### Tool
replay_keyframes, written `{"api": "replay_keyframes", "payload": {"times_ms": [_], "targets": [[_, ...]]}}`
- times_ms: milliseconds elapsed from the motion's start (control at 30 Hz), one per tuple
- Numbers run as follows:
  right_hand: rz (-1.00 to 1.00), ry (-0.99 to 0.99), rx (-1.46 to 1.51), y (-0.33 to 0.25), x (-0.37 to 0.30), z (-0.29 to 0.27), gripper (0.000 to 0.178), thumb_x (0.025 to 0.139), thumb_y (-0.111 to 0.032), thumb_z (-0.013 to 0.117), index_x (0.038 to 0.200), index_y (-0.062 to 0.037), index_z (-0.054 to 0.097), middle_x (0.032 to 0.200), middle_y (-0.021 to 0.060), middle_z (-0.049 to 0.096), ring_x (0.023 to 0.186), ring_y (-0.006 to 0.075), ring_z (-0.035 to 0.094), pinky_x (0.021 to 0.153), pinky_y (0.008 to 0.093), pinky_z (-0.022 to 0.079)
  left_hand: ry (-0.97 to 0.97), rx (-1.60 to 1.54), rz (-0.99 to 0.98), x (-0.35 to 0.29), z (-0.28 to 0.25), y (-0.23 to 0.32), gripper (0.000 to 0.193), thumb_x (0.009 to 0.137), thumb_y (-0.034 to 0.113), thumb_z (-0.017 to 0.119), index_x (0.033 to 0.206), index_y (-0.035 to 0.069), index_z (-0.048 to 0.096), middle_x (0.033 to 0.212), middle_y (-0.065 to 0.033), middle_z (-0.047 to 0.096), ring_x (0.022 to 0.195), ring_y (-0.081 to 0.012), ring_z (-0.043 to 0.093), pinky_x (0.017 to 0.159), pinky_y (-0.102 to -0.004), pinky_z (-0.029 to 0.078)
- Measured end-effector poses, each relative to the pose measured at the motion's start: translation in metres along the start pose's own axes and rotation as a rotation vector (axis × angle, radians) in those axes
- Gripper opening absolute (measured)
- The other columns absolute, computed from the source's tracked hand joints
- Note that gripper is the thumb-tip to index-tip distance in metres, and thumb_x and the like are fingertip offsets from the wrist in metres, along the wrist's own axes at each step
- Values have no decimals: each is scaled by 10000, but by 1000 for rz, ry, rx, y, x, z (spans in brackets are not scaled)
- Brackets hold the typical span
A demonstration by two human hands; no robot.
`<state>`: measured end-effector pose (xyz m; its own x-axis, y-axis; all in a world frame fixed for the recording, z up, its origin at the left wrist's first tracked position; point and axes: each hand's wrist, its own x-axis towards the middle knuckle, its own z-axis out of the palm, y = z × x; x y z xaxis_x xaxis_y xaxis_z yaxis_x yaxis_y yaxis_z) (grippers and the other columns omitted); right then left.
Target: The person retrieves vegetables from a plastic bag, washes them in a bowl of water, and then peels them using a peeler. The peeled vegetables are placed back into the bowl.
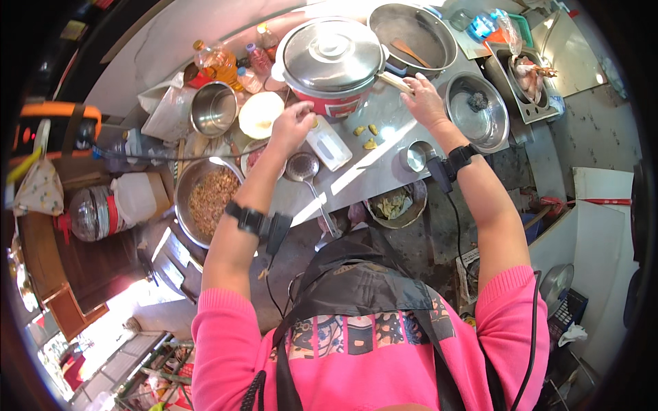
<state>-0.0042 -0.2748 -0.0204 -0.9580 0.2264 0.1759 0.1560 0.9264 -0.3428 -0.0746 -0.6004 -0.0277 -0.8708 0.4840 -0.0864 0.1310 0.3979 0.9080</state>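
1. Lidded pot [329, 58] stands on the table's [373, 163] far side, its long handle [395, 81] pointing right and nearward
2. Right hand [425, 103]: fingers clamped on the handle's end
3. Left hand [292, 127]: fingers beside the pot; apart or together, I cannot tell
4. Bare table reaches the front edge

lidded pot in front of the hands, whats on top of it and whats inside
A silvery lid sits on top of the pot. It covers the opening, so whatever is inside cannot be seen.
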Motion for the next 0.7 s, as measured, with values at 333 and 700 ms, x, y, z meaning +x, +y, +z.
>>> {"api": "replay_keyframes", "payload": {"times_ms": [333, 700], "targets": [[79, -371, -13, -2, 31, -5, 366, 816, -224, 561, 1170, -155, 499, 962, 121, 610, 884, 319, 591, 745, 418, 471, -19, 694, 23, 182, 42, 30, 532, 779, 283, 618, 1274, 151, 474, 1301, -204, 406, 1224, -317, 377, 1025, -353, 310], [-21, -369, -9, 8, 39, -5, 365, 840, -220, 543, 1189, -153, 457, 889, 130, 611, 828, 322, 606, 705, 417, 483, 39, 790, 81, 242, 18, 32, 413, 775, 273, 577, 1175, 171, 555, 1035, -188, 608, 971, -324, 580, 872, -405, 438]]}}
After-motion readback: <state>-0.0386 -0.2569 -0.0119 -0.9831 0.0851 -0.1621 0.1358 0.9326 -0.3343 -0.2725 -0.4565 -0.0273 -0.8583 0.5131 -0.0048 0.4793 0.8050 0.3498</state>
